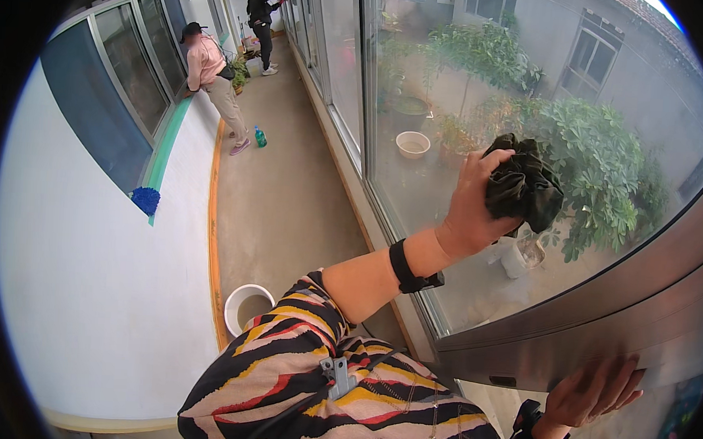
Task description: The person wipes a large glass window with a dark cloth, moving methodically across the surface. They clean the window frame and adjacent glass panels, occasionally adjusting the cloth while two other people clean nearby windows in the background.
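My left hand (474,205) holds a bunched dark cloth (524,187) against the window glass (412,205). Its thumb and fingers are closed around the cloth. Lower right, my right hand (596,390) lies with its fingers stretched out on the wide metal window frame (571,344), holding nothing. Black straps circle both wrists. A small grey clip (337,378) hangs at the front of my striped top.
A white bucket (232,300) with murky liquid stands on the floor beside me. Along the corridor are a green bottle (260,137), a person in pink (204,63) leaning at a sill, and another person in black (258,12). A blue fluffy duster head (145,200) lies on the left sill.
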A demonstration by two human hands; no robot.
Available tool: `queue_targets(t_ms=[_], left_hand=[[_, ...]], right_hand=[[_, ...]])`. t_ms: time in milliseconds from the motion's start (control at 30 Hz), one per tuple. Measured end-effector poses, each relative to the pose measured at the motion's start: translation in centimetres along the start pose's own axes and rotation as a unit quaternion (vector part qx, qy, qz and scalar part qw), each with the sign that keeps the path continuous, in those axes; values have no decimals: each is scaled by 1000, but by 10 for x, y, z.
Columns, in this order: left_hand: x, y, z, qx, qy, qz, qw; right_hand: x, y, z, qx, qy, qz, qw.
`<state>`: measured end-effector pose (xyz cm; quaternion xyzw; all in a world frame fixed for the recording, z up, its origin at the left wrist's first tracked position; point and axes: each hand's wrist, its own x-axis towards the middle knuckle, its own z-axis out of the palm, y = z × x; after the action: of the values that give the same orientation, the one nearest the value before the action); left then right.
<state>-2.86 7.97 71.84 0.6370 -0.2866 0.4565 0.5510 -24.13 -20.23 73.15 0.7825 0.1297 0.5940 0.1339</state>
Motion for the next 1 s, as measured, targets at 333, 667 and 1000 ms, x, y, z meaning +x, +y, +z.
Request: queue_targets(t_ms=[333, 667, 1000], left_hand=[[52, -11, -18, -41, 51, 45, 997], [38, 39, 21, 56, -48, 267, 961], [172, -22, 2, 33, 74, 190, 978]], right_hand=[[-12, 7, 0, 21, -15, 30, 999], [-16, 10, 4, 9, -11, 44, 999], [-11, 6, 3, -2, -3, 60, 998]])
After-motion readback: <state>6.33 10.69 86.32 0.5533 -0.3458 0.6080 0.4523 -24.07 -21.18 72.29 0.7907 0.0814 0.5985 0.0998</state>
